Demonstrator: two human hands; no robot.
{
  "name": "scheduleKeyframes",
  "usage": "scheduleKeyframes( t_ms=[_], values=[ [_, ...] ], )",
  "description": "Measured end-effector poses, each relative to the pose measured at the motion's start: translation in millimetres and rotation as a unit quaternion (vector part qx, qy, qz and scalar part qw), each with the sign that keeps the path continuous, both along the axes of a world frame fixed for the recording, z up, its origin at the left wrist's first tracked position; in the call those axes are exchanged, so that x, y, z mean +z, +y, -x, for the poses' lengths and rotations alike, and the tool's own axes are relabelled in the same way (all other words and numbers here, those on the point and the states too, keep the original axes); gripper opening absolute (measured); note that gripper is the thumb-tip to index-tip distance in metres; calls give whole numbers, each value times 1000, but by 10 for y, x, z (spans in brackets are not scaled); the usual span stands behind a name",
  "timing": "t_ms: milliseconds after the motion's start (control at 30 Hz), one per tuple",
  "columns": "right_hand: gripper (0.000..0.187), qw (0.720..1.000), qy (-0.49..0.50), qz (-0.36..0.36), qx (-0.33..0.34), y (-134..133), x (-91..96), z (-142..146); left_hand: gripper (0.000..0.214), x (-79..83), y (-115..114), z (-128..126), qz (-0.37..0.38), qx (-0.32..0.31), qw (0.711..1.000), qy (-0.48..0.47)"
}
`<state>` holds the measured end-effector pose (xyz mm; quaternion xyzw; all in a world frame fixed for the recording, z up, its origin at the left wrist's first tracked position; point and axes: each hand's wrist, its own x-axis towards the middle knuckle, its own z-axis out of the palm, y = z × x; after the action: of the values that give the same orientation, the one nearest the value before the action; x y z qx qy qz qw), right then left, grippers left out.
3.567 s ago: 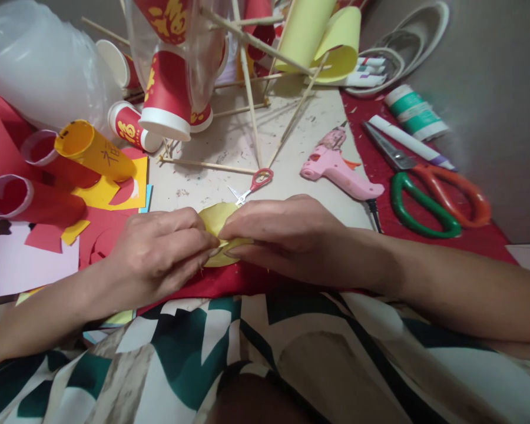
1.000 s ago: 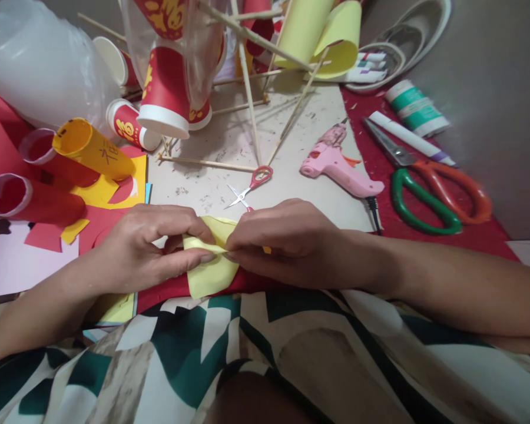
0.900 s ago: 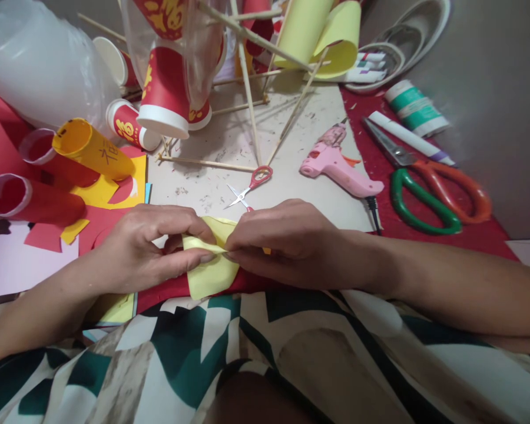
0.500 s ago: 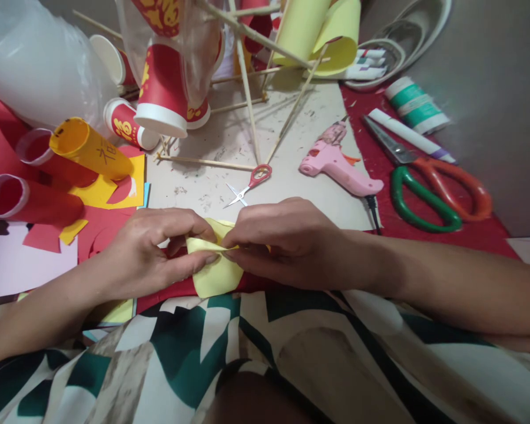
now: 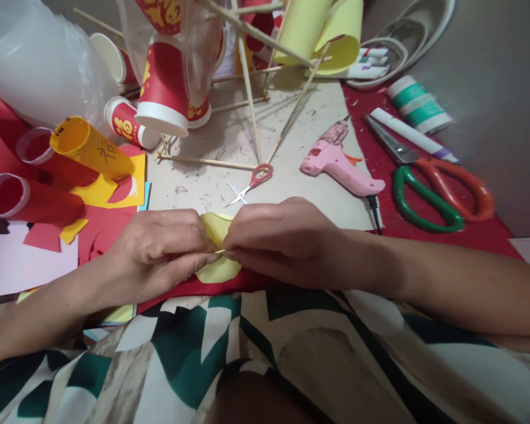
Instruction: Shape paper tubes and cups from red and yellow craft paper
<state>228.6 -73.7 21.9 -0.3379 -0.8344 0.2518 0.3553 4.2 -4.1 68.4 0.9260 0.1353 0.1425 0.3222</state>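
Note:
A small piece of yellow paper (image 5: 218, 272) is pinched between both hands at the front edge of the table, with a fold along its middle. My left hand (image 5: 165, 250) grips its left side, thumb and curled fingers pressed together. On the right side my right hand (image 5: 282, 244) pinches the same fold, its fingertips nearly meeting the left thumb. Parts of the paper are hidden behind the fingers. Just beyond the hands lie small red-handled scissors (image 5: 251, 182), blades apart, on a pale board (image 5: 194, 194).
A pink glue gun (image 5: 340, 165) and large scissors (image 5: 441, 188) with green and orange handles lie to the right. Behind stands a bamboo-stick frame (image 5: 249, 100) near red paper cups (image 5: 163, 82). Rolled paper tubes (image 5: 92, 147) and cut paper scraps are at left.
My left fingers have curled further over the paper and closed toward the right hand. The paper's lower flap has lifted and shows less. The right hand has barely moved.

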Motion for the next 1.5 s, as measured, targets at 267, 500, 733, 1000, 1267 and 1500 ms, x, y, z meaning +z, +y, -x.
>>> scheduleKeyframes(
  t_ms=[267,500,733,1000,1267,1500],
  values=[
    [17,999,28,-19,39,65,52,-99,3,56,124,78,-5,-50,999,0],
    [18,998,-5,-52,20,98,40,-100,7,87,30,83,-71,-22,997,27],
    [20,998,-40,-42,32,141,55,-101,15,44,35,87,-123,26,992,11],
    [16,1000,27,-9,8,26,6,-54,11,32,-42,45,-138,17,989,44],
    [22,999,-30,-4,16,56,84,-67,18,85,0,107,-167,39,985,31],
    [14,999,18,10,30,40,66,-47,8,79,-37,75,-117,32,992,36]
  ],
)
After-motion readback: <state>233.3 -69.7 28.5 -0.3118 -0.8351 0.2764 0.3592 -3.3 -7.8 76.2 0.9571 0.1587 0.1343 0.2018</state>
